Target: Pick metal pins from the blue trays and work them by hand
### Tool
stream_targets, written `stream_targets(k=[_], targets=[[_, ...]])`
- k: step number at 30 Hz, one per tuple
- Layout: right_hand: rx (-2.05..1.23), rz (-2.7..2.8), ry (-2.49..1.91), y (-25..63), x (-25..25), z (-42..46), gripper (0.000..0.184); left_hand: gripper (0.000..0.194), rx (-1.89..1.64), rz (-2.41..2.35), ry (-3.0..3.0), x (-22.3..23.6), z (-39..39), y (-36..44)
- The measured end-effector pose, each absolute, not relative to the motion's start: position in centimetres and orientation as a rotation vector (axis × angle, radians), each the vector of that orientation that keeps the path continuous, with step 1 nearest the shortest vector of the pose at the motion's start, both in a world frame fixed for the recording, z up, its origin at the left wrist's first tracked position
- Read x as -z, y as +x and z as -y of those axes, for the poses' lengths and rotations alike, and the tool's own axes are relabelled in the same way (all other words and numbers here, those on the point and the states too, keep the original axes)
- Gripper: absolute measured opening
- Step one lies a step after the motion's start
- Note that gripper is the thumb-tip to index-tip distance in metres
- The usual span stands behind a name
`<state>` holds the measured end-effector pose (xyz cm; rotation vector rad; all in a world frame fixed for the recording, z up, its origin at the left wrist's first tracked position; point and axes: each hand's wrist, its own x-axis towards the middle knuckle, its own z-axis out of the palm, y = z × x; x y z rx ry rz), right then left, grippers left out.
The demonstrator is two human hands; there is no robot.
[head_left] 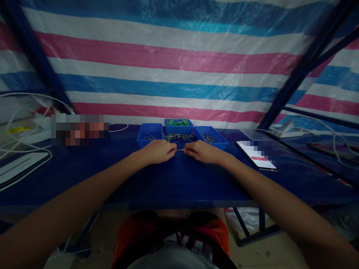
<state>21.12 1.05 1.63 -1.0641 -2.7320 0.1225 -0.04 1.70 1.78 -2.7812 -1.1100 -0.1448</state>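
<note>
Both my hands rest on the dark blue table (pixel 174 179), fingers curled, meeting at the middle. My left hand (pixel 158 151) and my right hand (pixel 203 151) pinch the two ends of a thin metal pin (pixel 181 150) held level between them. Just behind the hands stand three small blue bins: the left bin (pixel 149 135) with a few metal pins, the middle bin (pixel 178 135) with a heap of metal pins and green parts (pixel 178 122) at its back, and the right bin (pixel 211 136) with more small metal parts.
A phone (pixel 256 154) with a lit screen lies to the right of the bins. White cables (pixel 25 123) and a flat white device (pixel 19 166) lie at the left. A striped tarp (pixel 174 59) on a dark frame closes the back.
</note>
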Motion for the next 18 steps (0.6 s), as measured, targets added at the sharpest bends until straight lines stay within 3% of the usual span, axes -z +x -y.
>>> stream_targets(k=[18], targets=[[-0.097,2.744,-1.063,21.03,-1.75,-0.99,0.02,0.028,0.139,1.109,-2.783,-1.9,-1.62,-0.04]])
